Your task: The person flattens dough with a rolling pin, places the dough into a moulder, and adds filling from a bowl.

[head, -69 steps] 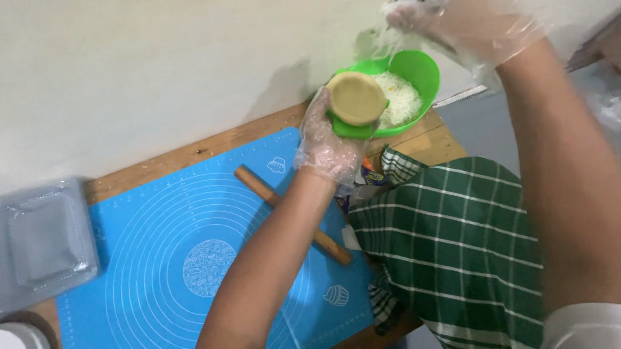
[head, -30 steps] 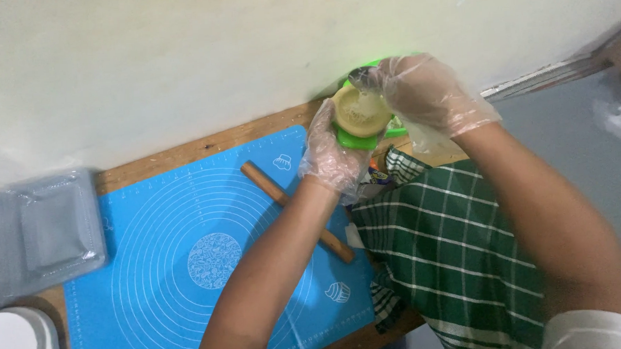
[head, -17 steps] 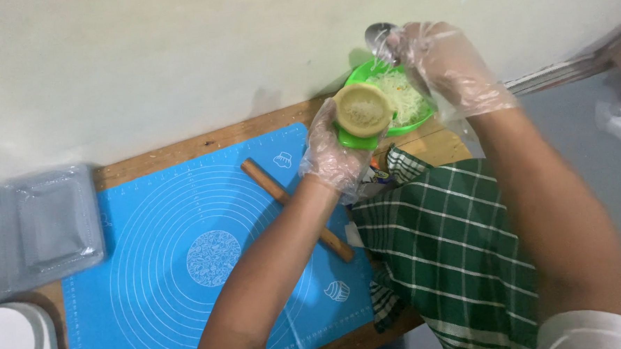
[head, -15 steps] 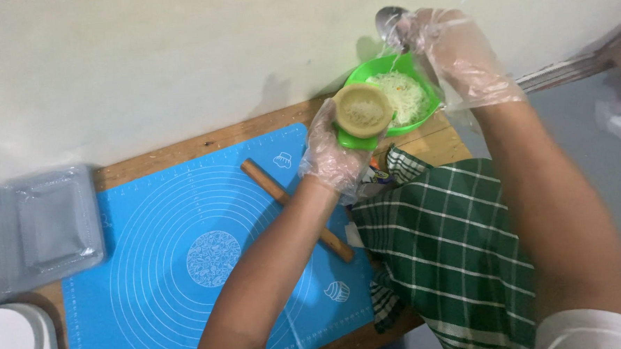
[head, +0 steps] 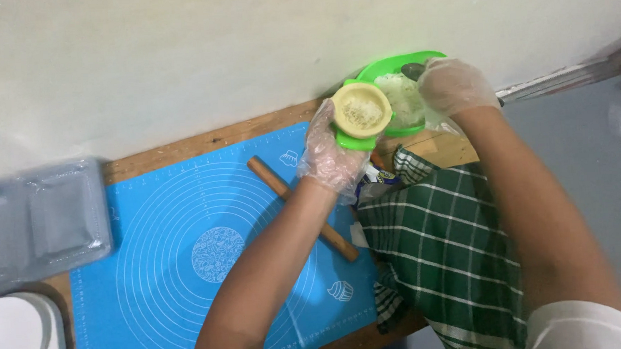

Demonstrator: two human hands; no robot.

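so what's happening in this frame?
A person in clear gloves works over a blue baking mat. The left hand holds a green press mould lined with a round of dough that has a bit of filling in it. The right hand holds a spoon in a green bowl of pale shredded filling. A wooden rolling pin lies on the mat.

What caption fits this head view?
Gloved left hand holds a filled dough cup; right hand dips a spoon into a green bowl.
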